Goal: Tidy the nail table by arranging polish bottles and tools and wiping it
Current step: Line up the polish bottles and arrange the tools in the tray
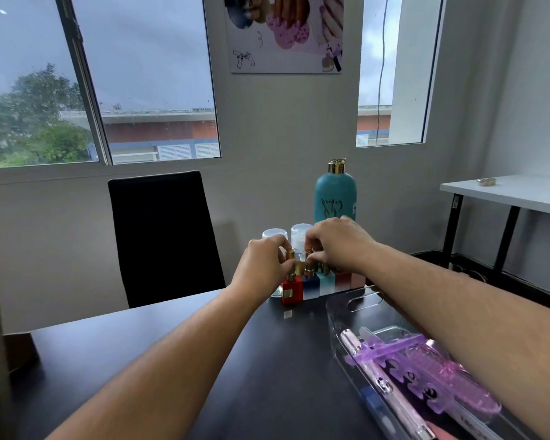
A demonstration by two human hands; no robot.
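Observation:
A row of small square polish bottles with gold caps stands at the far edge of the dark table (178,344): a red one (290,291), a blue one (311,286), a teal one (327,283) and pinkish ones (343,280). My left hand (261,265) pinches the gold cap of a bottle at the row's left end. My right hand (337,246) pinches a cap near the row's middle. Behind them stand two clear-capped bottles (300,236) and a tall teal bottle (335,193).
A clear plastic tray (356,309) at the right holds purple toe separators (404,366), a pink pen-like tool and a nail file; my right forearm crosses above it. A black chair (162,236) faces me across the table. A brown object sits at the left edge. A white side table (521,195) stands at the right.

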